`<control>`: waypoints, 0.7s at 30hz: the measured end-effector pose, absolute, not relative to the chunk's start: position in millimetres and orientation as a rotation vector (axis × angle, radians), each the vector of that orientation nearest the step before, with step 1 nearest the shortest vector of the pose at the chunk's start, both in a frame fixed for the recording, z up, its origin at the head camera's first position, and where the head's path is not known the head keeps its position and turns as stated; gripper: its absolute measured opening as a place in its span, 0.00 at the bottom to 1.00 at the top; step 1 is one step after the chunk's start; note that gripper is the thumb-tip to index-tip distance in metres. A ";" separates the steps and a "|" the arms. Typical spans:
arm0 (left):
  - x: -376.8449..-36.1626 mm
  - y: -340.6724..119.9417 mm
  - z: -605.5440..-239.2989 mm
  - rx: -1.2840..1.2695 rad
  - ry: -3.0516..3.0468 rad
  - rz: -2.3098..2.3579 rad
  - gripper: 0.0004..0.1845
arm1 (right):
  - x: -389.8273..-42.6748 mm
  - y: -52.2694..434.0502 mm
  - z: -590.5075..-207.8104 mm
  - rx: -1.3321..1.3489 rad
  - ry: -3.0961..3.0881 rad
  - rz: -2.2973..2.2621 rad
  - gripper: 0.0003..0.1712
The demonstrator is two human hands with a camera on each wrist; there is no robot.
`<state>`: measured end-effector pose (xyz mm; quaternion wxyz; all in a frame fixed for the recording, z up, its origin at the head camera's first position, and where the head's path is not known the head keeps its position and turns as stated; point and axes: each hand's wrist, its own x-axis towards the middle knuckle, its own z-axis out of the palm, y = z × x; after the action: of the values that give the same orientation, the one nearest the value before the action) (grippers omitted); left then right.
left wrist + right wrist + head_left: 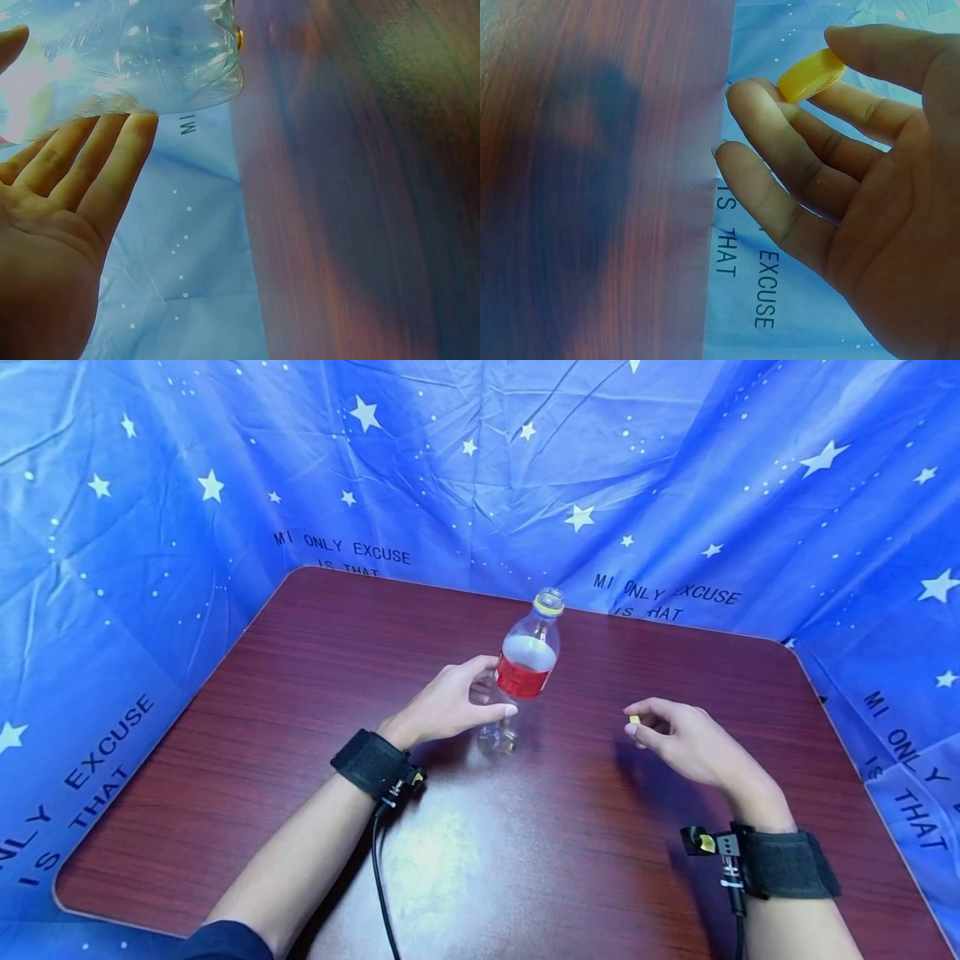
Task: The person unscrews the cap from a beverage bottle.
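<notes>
Standing near the middle of the head view, a clear plastic bottle [525, 672] rests upright on the dark red wooden table [300, 710], with a red label around its middle and a yellow ring at its uncapped neck. We see the left hand [450, 702] wrapped around the lower part of the bottle from the left of the frame, thumb on the near side and fingers reaching round the far side. In the left wrist view the bottle's clear ribbed base [127, 60] fills the upper left, and the fingers [112, 165] lie fairly straight beneath it, touching the plastic; how firmly they press we cannot quite tell from that blurred angle.

To the right of the bottle and well apart from it, the right hand [686, 739] hovers just above the table, its fingers curled. It pinches a small yellow cap [634, 719] between thumb and fingertips. The right wrist view shows this plainly: the cap [810, 75] sits in the upper right of the frame, held edge-on between the thumb above and the forefinger below, with the other 2 visible fingers [780, 202] loosely bent beneath.

Both wrists carry black straps with small cameras and cables. A blue cloth [150, 485] printed with stars and lettering hangs behind and around the table.
</notes>
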<state>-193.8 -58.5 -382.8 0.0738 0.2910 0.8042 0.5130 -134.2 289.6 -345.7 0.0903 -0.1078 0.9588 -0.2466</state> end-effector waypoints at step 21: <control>-195.5 -58.9 -386.5 0.908 2.415 1.556 0.33 | -138.1 298.9 -357.9 -0.318 2.872 -0.613 0.16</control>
<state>-195.5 -58.9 -386.5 0.0643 0.3008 0.7999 0.5153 -138.1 298.9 -357.9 0.0936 -0.1072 0.9680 -0.2065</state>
